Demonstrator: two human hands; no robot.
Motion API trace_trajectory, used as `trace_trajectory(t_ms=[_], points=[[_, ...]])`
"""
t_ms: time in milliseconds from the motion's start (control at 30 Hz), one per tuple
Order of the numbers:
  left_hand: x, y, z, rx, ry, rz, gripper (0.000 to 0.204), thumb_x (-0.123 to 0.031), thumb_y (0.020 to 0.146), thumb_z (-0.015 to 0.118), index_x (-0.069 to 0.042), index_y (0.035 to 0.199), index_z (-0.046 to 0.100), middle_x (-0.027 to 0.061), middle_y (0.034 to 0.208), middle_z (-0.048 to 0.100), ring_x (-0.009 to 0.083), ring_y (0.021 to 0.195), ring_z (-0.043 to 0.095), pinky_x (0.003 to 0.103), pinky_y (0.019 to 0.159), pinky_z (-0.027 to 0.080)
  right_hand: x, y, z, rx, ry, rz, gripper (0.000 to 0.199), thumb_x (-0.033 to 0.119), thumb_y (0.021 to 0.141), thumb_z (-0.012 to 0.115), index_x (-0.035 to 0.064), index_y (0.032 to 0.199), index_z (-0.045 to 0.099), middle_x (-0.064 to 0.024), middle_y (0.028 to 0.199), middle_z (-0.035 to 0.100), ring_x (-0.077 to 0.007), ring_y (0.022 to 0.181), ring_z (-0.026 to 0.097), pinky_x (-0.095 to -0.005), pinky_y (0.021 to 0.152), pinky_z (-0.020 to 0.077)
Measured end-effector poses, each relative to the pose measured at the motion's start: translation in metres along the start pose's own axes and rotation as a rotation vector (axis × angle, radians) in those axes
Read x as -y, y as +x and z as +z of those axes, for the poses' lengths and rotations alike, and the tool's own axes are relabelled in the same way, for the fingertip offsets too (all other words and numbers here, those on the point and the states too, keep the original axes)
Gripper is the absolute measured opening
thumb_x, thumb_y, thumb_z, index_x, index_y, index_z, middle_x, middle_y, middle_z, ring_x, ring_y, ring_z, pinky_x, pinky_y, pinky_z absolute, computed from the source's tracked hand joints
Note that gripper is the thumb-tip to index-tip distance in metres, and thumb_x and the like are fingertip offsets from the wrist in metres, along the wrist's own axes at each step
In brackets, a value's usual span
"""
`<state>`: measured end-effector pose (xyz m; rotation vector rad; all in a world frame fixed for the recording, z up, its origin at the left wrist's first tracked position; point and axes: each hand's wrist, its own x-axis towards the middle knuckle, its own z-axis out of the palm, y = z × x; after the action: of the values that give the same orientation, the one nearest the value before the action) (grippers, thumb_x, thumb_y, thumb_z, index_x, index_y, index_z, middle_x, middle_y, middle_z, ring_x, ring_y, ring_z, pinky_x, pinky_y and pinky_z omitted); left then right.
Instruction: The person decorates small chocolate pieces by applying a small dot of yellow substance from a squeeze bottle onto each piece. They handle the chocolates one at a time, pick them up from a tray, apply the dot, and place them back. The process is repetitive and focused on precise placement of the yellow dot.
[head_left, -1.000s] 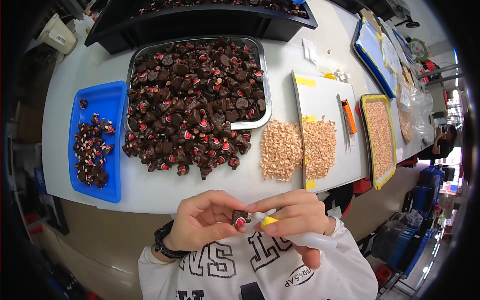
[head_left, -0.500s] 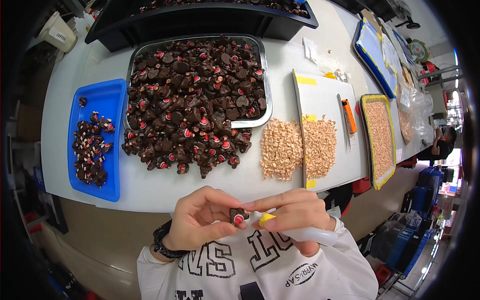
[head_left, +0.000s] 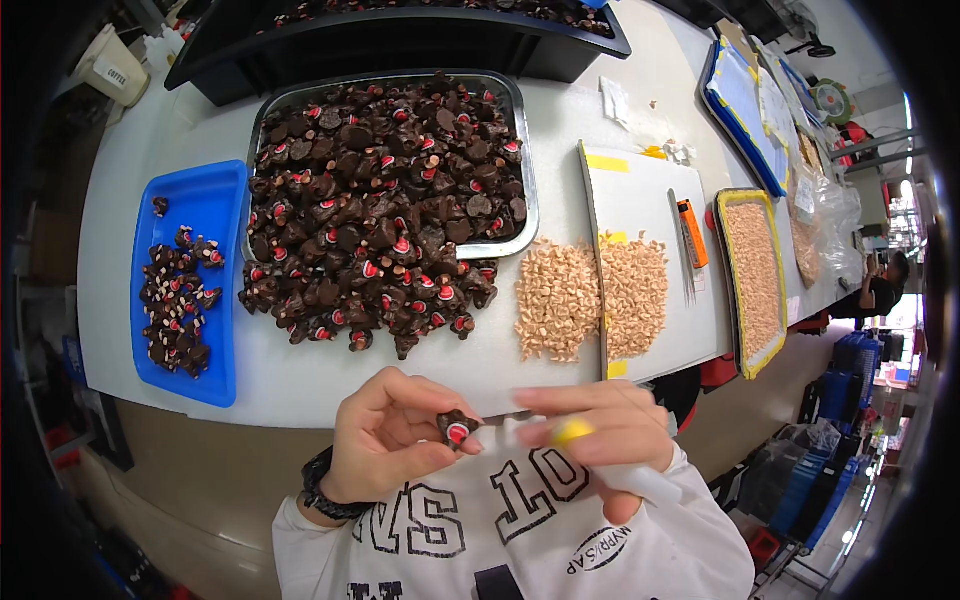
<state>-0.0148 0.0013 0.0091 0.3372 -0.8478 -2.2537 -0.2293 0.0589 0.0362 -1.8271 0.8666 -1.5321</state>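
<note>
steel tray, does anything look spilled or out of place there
Yes: dark pieces cover much of the near rim of the steel tray and lie beyond it on the table, as if spilled.

Dark brown figurine (head_left: 457,430) near yellow-tipped tool (head_left: 574,431)

There are two hands (head_left: 385,445), one held dark figurine (head_left: 457,430), one steel tray (head_left: 531,180), one black bin (head_left: 555,55), one cream bucket (head_left: 112,65).

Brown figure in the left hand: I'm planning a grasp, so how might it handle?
The brown figure is probably light, being small and pinched in the left hand. It seems stiff, with no visible denting. Its knobbly outline suggests tumbling rather than rolling.
</note>
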Motion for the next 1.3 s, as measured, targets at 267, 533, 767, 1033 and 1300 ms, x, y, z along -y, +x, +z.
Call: trace_trajectory(t_ms=[267,533,767,1033,1300], points=[[0.002,0.0,-0.003,0.028,0.009,-0.02,0.034,0.011,0.076,0.062,0.005,0.103,0.044,0.0248,0.106,0.054,0.0247,0.088,0.063,0.035,0.08,0.053,0.005,-0.024,-0.027,0.106,-0.645,0.367,0.026,-0.001,0.064,0.064,0.0057,0.088,0.056,-0.0123,0.088,0.064,-0.0272,0.083,0.058,-0.0332,0.07,0.0454],[-0.003,-0.004,-0.005,0.015,0.096,-0.055,0.035,0.011,0.074,0.064,0.004,0.103,0.045,0.0239,0.105,0.055,0.0246,0.09,0.062,0.034,0.079,0.054,-0.012,-0.011,-0.003,0.224,-0.953,0.321,0.037,0.002,0.056,0.061,0.0106,0.092,0.054,-0.0033,0.079,0.054,-0.0245,0.08,0.049,-0.0356,0.073,0.0349],[-0.002,-0.004,-0.007,0.052,0.092,-0.108,0.034,0.009,0.076,0.063,0.004,0.104,0.046,0.0227,0.106,0.056,0.0236,0.09,0.062,0.032,0.078,0.053,-0.012,-0.008,-0.004,0.326,-1.015,0.263,0.03,0.007,0.063,0.058,0.0113,0.092,0.054,-0.0027,0.077,0.052,-0.0228,0.082,0.049,-0.036,0.077,0.0358],[0.001,-0.002,-0.004,0.076,0.066,-0.118,0.035,0.011,0.074,0.064,0.003,0.104,0.047,0.022,0.107,0.055,0.0243,0.093,0.062,0.033,0.08,0.053,-0.004,-0.014,-0.011,0.276,-0.76,0.219,0.021,0.009,0.065,0.058,0.0118,0.085,0.055,-0.0036,0.085,0.058,-0.0207,0.083,0.049,-0.038,0.08,0.04],[0.003,0.002,0.014,0.1,0.379,0.045,0.033,0.013,0.07,0.067,0.002,0.097,0.052,0.0201,0.106,0.056,0.0237,0.095,0.061,0.033,0.082,0.053,0.006,0.004,0.008,0.146,-0.193,0.067,0.013,0.007,0.063,0.07,0.0129,0.07,0.06,0.0008,0.091,0.063,-0.0208,0.08,0.046,-0.0401,0.081,0.0424]])
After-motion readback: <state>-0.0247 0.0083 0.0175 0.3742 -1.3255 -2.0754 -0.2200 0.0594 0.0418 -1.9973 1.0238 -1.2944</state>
